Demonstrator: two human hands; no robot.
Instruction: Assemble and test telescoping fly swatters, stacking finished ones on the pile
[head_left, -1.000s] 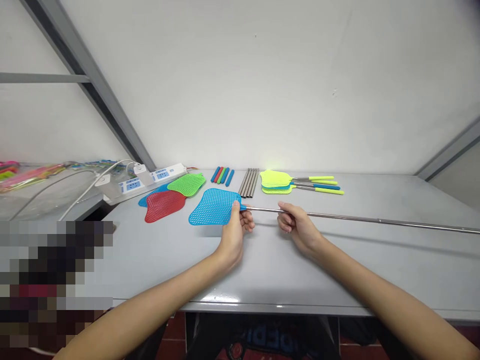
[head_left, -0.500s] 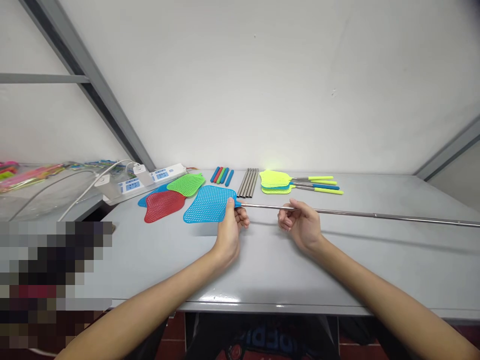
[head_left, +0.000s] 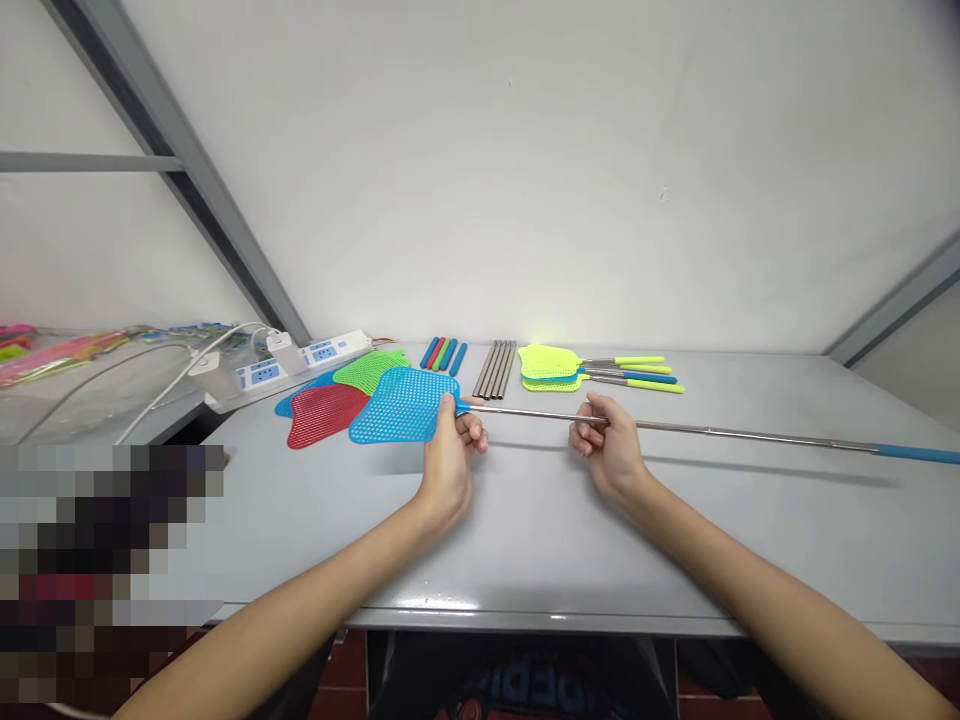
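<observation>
A telescopic fly swatter (head_left: pixel 409 405) with a blue perforated head is held level above the table. My left hand (head_left: pixel 454 440) is closed on it where the head joins the rod, the thumb lying on the blue plastic. Further along, my right hand (head_left: pixel 609 440) has its fingers curled round the thin metal rod. The rod runs far to the right in stepped sections and ends in a blue handle (head_left: pixel 911 454), cut off by the picture edge. Behind and left of my left hand lie a red swatter head (head_left: pixel 322 418) and a green one (head_left: pixel 367 372), overlapping another blue head.
Toward the wall lie several coloured handle sleeves (head_left: pixel 448 355), several metal tubes (head_left: pixel 495 370) and a stack of swatters (head_left: pixel 551 365) with yellow and blue parts. A power strip (head_left: pixel 330 352) with plugs and cables is at the left, beside plastic bags (head_left: pixel 90 380).
Both hands keep hold of the swatter. It has shifted left with my left hand, and its blue handle now shows at the right edge. My right hand sits slightly further right.
</observation>
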